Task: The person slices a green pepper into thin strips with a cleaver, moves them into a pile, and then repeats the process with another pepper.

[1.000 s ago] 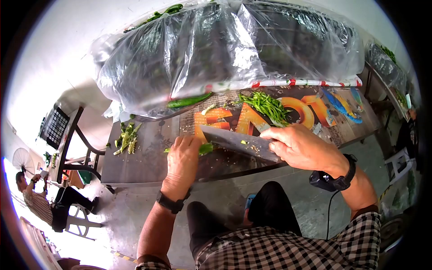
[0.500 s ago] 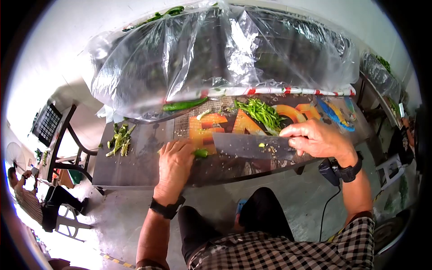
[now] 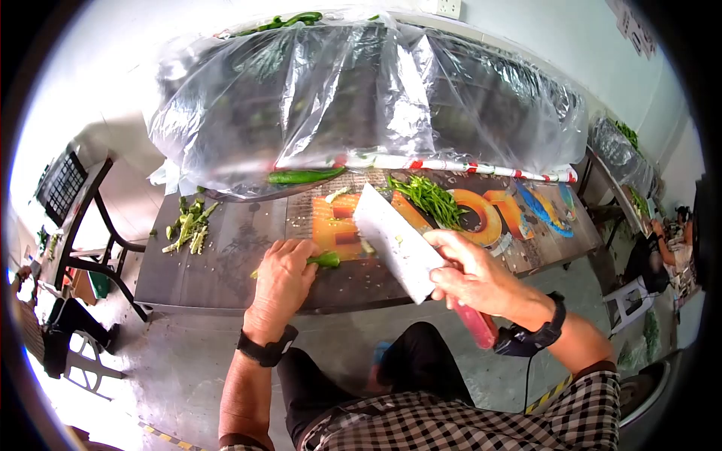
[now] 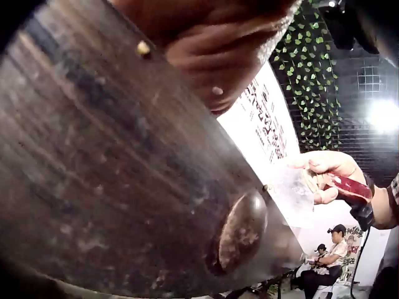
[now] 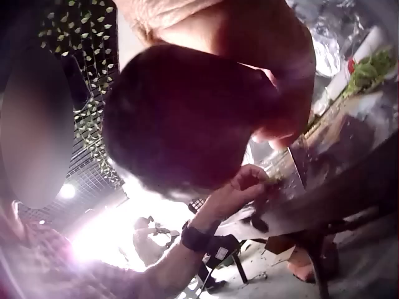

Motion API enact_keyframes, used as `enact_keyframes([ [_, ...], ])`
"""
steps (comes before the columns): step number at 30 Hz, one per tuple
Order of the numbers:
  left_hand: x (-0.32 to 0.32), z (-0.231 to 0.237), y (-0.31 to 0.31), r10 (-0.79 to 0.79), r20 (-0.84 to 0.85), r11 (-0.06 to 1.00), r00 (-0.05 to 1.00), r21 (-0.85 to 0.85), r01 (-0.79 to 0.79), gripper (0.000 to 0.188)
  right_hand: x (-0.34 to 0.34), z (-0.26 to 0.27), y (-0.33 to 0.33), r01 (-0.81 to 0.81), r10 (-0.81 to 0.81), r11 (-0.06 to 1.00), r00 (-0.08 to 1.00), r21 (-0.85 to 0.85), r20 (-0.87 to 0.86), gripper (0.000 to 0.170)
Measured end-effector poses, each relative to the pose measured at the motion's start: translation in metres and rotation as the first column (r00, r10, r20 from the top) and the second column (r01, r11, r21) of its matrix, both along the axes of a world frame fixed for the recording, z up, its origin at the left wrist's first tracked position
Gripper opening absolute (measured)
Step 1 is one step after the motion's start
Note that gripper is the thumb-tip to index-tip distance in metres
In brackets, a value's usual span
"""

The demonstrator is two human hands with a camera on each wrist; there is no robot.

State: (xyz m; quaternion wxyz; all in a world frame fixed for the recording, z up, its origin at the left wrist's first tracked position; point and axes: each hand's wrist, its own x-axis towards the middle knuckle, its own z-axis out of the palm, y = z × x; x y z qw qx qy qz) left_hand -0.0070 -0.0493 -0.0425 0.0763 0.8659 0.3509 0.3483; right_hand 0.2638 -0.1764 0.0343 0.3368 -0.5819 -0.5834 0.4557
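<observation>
In the head view the left hand [image 3: 282, 279] curls over a green pepper [image 3: 326, 259] near the table's front edge, the pepper's end showing past the fingers. The right hand [image 3: 481, 279] grips a cleaver by its red handle [image 3: 476, 325], the broad blade [image 3: 396, 242] tilted and turned face up, apart from the pepper. Small green bits lie on the blade. In the left wrist view the right hand [image 4: 336, 171] holds the red handle; in the right wrist view the left hand [image 5: 249, 184] is at the table, near the blade [image 5: 297, 167].
Cut green strips [image 3: 430, 201] lie behind the blade, and pale-green trimmings [image 3: 189, 225] at the table's left. A long green pepper [image 3: 304, 177] rests by the plastic-covered heap [image 3: 338, 98] along the back. Other people sit at both sides.
The cleaver has turned from lying nearly level to a steep tilt, its face now bright and its handle showing. The left hand stays over the pepper. The head view has shifted.
</observation>
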Motion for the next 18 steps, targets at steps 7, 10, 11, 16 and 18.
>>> enact_keyframes([
  [7,-0.022,-0.002,-0.009,0.068,0.010,0.998,0.998,-0.001,-0.068,0.020,-0.065,-0.030,0.066,-0.101,0.087,0.977,0.993,0.185,0.085,0.049],
  [10,-0.028,-0.003,-0.014,0.077,0.027,0.997,0.997,-0.006,-0.077,0.020,-0.057,-0.037,0.090,-0.103,0.053,0.958,0.981,0.267,0.186,0.048],
  [11,-0.028,-0.004,-0.015,0.080,0.037,0.997,0.996,-0.013,-0.080,0.020,-0.047,-0.032,0.093,-0.102,0.042,0.963,0.971,0.250,0.234,0.048],
  [16,-0.027,-0.011,-0.015,0.088,0.105,0.996,0.991,-0.006,-0.088,0.018,0.000,-0.002,0.071,0.018,-0.135,0.961,0.901,0.276,0.412,0.055],
  [18,-0.028,-0.012,-0.014,0.081,0.105,0.997,0.991,-0.006,-0.081,0.017,0.004,0.003,0.069,0.088,-0.194,0.967,0.863,0.239,0.467,0.058],
])
